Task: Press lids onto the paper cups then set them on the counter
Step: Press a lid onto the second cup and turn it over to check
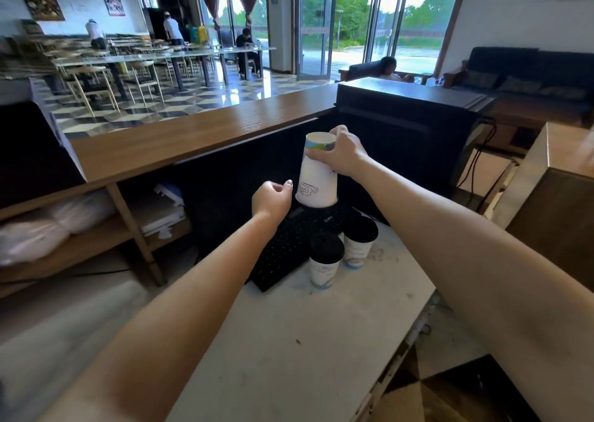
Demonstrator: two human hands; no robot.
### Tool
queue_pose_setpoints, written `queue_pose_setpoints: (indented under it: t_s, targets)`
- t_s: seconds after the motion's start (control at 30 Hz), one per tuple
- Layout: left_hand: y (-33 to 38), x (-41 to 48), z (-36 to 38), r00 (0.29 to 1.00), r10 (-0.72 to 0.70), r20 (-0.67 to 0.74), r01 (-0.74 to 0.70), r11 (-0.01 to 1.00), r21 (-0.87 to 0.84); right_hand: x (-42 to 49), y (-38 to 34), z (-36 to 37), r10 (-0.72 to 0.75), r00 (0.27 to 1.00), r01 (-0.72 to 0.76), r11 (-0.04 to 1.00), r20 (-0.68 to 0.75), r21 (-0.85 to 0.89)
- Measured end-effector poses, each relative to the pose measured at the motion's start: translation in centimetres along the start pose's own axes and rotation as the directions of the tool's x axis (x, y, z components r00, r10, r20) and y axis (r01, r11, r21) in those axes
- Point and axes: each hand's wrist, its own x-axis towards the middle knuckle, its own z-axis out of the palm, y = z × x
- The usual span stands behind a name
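Two white paper cups w/ black plastic lids stand on the worn white counter (289,341): the nearer lidded cup (324,261) and the farther lidded cup (358,245), just beside each other, next to a black keyboard (283,251). Contents hidden by lids. Right hand (340,156) grasps an inverted stack of white paper cups w/ blue print (316,174), mouth down, base up, held in the air above the keyboard. Left hand (273,196) is loosely curled, holding nothing, thumb near the stack's lower rim; contact can't be told.
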Motion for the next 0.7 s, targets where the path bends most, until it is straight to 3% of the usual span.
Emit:
queue_pose_setpoints:
  t_s: [0.03,0.07,0.13,0.17,0.23,0.3,0.4,0.5,0.6,0.7]
  targets:
    - [0.1,-0.9,0.2,0.978,-0.167,0.124,0.188,0.965,-0.185,-0.1,-0.3,-0.1,-0.016,1.000,0.016,1.000,-0.002,-0.007]
    - [0.3,-1.7,0.4,0.902,-0.272,0.336,0.387,0.855,-0.346,-0.3,-0.7,-0.1,-0.036,0.999,0.036,0.999,-0.004,-0.003]
    - [0.5,-2.6,0.6,0.742,-0.220,0.634,0.625,0.569,-0.534,-0.8,-1.6,-0.1,-0.056,0.998,0.056,0.997,0.005,0.057]
    - [0.6,-2.7,0.5,0.727,-0.166,0.666,0.658,0.446,-0.607,-1.2,-1.8,0.0,-0.055,0.998,0.053,0.992,0.010,0.112]
    - [1.1,-2.4,0.1,0.772,-0.108,0.626,0.630,0.252,-0.734,-2.3,-1.6,0.3,-0.055,0.998,0.053,0.978,0.007,0.203]
    - [1.6,-1.5,-0.6,0.814,-0.128,0.567,0.581,0.162,-0.797,-3.7,-0.7,0.8,-0.052,0.999,0.051,0.967,-0.005,0.250]
    - [2.3,-0.1,-1.2,0.837,-0.157,0.524,0.547,0.209,-0.811,-5.3,1.5,1.6,-0.070,0.997,0.062,0.934,0.011,0.351]
    - [3.1,0.1,-1.6,0.903,-0.180,0.390,0.428,0.306,-0.850,-5.7,3.4,1.4,-0.100,0.978,0.015,0.910,0.184,0.413]
    - [4.1,0.0,-2.5,0.968,-0.073,0.240,0.237,0.583,-0.777,-5.5,3.8,0.2,-0.101,0.936,-0.070,0.885,0.337,0.461]
    - [5.2,0.1,-3.3,0.971,0.135,0.200,0.011,0.803,-0.596,-4.8,2.7,-0.9,-0.113,0.929,-0.079,0.870,0.352,0.487]
